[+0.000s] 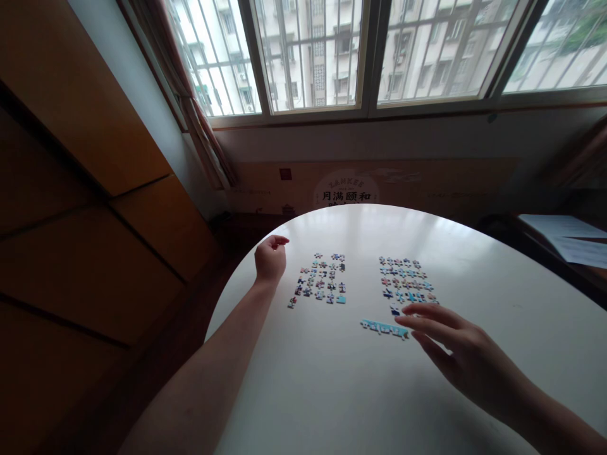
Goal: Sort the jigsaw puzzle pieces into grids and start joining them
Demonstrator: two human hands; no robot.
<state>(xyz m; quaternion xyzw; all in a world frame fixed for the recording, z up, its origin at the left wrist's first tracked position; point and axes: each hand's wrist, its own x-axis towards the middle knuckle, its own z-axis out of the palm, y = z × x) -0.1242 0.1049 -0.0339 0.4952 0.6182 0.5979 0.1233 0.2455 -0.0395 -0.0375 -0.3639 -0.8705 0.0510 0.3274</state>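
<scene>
My right hand (pixel 458 344) reaches over the white table with its fingers stretched out and apart. Its fingertips are at the right end of a joined light-blue strip of jigsaw pieces (pixel 384 328); whether they touch it I cannot tell. Just beyond the fingertips lies a dark blue jigsaw piece (pixel 395 310). Behind them several loose pieces (pixel 405 273) lie in rows, the nearest partly hidden by my fingers. My left hand (pixel 270 259) rests closed near the table's left edge, with nothing visible in its curled fingers. Beside it is another group of loose jigsaw pieces (pixel 321 281).
The round white table (pixel 303 385) has a curved edge at the far side and left. A printed board (pixel 403 180) stands behind it below barred windows. Papers (pixel 564 237) lie on a dark surface at right. Wooden cabinets (pixel 95 253) stand at left.
</scene>
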